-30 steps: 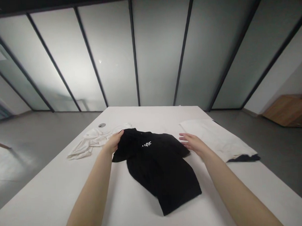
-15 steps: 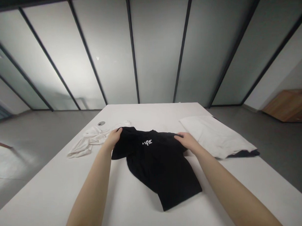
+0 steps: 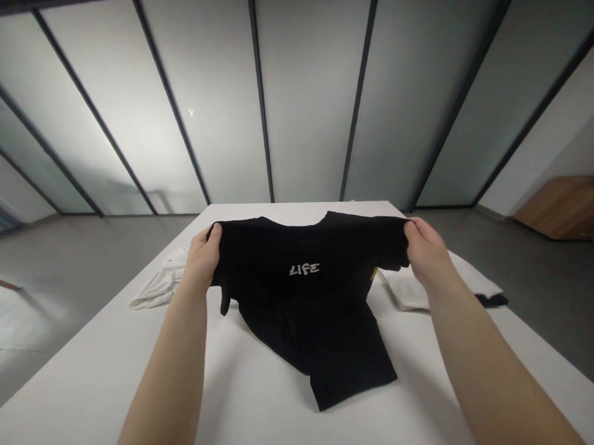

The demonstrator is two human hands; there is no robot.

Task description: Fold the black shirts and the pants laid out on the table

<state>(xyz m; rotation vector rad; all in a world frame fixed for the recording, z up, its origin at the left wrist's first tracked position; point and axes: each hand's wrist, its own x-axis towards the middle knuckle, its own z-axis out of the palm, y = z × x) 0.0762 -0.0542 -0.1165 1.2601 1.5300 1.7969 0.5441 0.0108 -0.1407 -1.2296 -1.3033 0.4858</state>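
A black T-shirt (image 3: 310, 307) with small white lettering hangs stretched between my hands, its collar toward the far end of the table. My left hand (image 3: 203, 256) is closed on the left sleeve, thumb on top. The right sleeve is pinched in my right hand (image 3: 427, 246). The upper part of the shirt is raised, while its lower hem rests on the white table (image 3: 266, 407). A bit of yellow shows behind the shirt under the right sleeve.
Crumpled white cloth (image 3: 157, 286) lies on the left of the table, partly behind my left hand. At the right, a white garment (image 3: 408, 291) with a dark edge lies flat, partly hidden by my right arm. Frosted glass panels (image 3: 302, 104) stand beyond the table.
My hands have moved apart and up, pulling the T-shirt's shoulders wide and lifting them. The lettering has spread out flat. The lower hem has hardly moved.
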